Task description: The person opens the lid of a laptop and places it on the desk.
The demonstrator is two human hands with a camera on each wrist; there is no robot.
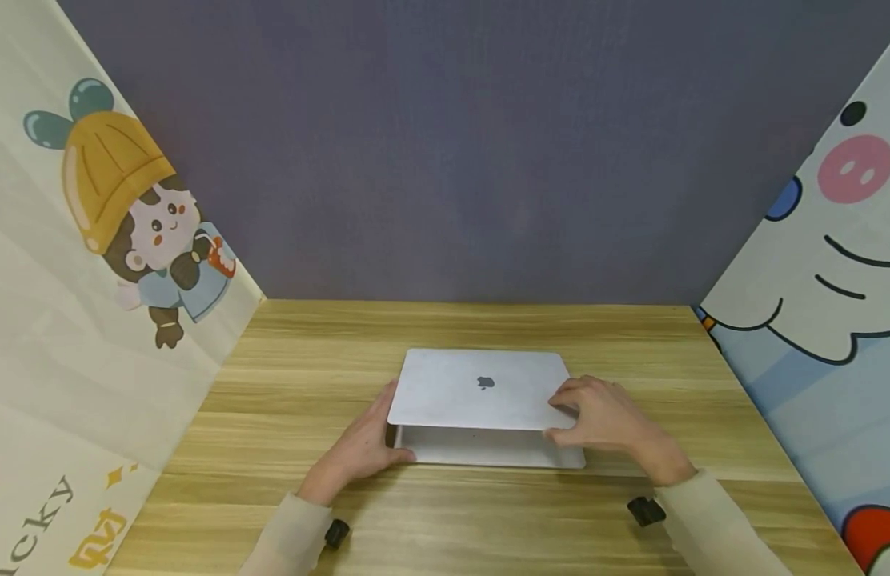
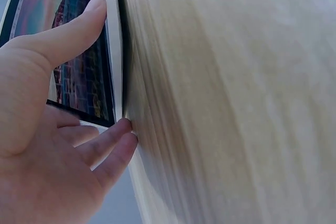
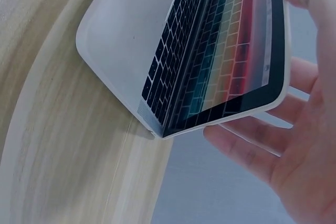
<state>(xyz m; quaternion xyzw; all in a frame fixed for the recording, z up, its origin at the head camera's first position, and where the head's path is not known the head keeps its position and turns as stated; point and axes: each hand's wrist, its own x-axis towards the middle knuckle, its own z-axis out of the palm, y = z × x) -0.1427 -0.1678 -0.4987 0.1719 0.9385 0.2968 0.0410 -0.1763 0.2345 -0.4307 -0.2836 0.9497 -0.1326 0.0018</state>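
Head view: laptop (image 1: pixel 430 388) out on the middle of the table (image 1: pixel 488 520), between both hands, lid (image 1: pixel 517 404) angled partway up over its base (image 1: pixel 481 450)! Right hand (image 1: pixel 599 412) pinches the lid near its front right corner, thumb inside, fingers behind. Left hand (image 1: pixel 362 444) lies along the left side, fingers fairly straight, touching the edge. And inside the fold, a dark keyboard (image 3: pixel 176 51) faces a colourful, lit screen (image 3: pixel 231 56) mirroring its keys!

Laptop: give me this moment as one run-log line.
laptop: on table, lid part open | screen: lit | right grip: holds lid's right front edge | left grip: at laptop's left side
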